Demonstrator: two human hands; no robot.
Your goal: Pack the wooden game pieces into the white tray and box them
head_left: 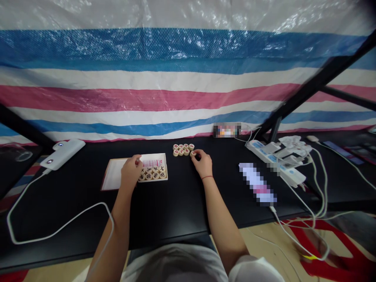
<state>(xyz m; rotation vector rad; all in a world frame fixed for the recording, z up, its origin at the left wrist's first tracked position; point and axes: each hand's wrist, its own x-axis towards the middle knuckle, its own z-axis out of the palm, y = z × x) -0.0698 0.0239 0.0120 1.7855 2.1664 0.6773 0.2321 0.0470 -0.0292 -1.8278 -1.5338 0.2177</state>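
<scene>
My right hand (203, 163) pinches a round wooden Chinese chess piece (193, 154) with a red mark, at the near right end of a small group. The other red-marked pieces (181, 151) in that group stand in two short rows on the black table. My left hand (131, 171) is closed at the left side of an open white box (166, 166), its fingers hiding that edge. Black-marked pieces (155, 172) fill the near part of the box in rows, while its far part shows a pinkish printed bottom (152, 163). The box's lid flap (112, 174) lies folded out to the left, partly under my left hand.
On the right are a blurred-out phone (257, 184) on a cable and a power strip (276, 162) crowded with plugs. A white device (63, 154) with a looping cable (55, 235) lies left. Striped plastic sheeting (164, 98) hangs behind the black table (173, 211).
</scene>
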